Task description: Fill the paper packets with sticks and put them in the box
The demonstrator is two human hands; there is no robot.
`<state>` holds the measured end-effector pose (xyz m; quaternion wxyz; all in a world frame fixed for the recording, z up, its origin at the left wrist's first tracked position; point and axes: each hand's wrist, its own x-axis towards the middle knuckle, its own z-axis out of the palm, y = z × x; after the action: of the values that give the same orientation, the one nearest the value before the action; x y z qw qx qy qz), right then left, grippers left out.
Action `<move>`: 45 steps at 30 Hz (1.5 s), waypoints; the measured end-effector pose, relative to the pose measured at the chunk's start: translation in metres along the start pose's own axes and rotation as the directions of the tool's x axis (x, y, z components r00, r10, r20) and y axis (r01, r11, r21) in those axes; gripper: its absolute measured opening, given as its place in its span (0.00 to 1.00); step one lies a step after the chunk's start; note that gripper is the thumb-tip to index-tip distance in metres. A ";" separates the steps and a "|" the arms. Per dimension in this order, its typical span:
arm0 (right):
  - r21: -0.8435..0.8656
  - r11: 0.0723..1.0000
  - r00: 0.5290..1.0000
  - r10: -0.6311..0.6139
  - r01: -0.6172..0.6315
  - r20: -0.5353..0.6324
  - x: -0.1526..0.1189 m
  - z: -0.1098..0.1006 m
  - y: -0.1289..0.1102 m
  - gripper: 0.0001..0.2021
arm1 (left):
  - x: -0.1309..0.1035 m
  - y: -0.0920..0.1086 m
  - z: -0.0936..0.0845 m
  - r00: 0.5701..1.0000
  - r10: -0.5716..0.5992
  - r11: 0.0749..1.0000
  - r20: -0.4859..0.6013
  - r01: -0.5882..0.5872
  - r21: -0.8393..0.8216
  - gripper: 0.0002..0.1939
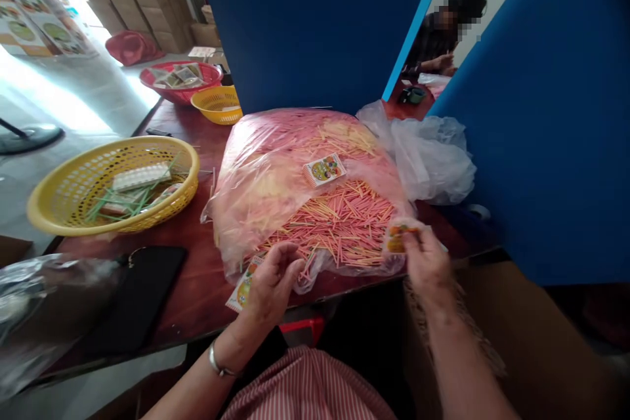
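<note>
A large clear plastic bag (246, 210) lies open in front of me, full of thin pink and yellow sticks (339, 223). At the bag's front edge is my left hand (275, 282), its fingers curled in towards the thumb; whatever they may hold is hidden. A printed packet (245, 285) shows beside and partly behind that hand. My right hand (428, 266) pinches another small printed packet (395, 238) between thumb and fingers over the bag's right front corner. One more printed packet (325, 170) lies flat on top of the bag.
A yellow basket (118, 226) with green sticks and packets stands left. Behind it are a smaller yellow basket (216, 105) and a red basket (182, 95). A black flat case (142, 295) lies front left. Blue panels (315, 26) rise behind; another person (438, 39) sits beyond.
</note>
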<state>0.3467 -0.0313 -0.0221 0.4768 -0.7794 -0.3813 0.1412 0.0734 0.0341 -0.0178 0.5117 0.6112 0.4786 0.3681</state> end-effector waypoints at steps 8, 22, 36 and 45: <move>-0.575 0.782 0.949 -0.315 0.240 -0.032 0.061 -0.040 0.094 0.21 | -0.014 -0.028 -0.078 0.980 0.171 0.767 -0.103 -0.067 0.638 0.09; -0.627 0.343 0.710 -0.236 0.700 0.663 0.000 0.092 -0.032 0.11 | 0.000 -0.052 -0.070 0.986 -0.154 0.603 -0.065 0.146 0.785 0.07; -0.698 0.275 0.745 -0.129 0.661 0.655 0.001 0.101 -0.052 0.13 | -0.006 -0.051 -0.070 0.971 0.237 0.392 0.033 -0.126 0.911 0.10; -0.712 0.256 0.757 -0.191 0.653 0.625 -0.002 0.104 -0.046 0.13 | -0.012 -0.037 -0.072 0.931 0.339 0.695 -0.131 -0.155 0.702 0.09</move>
<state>0.2635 0.0447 -0.0359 -0.1016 -0.7187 -0.6847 -0.0657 -0.0054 0.0429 -0.0388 0.1325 0.7632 0.5531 0.3067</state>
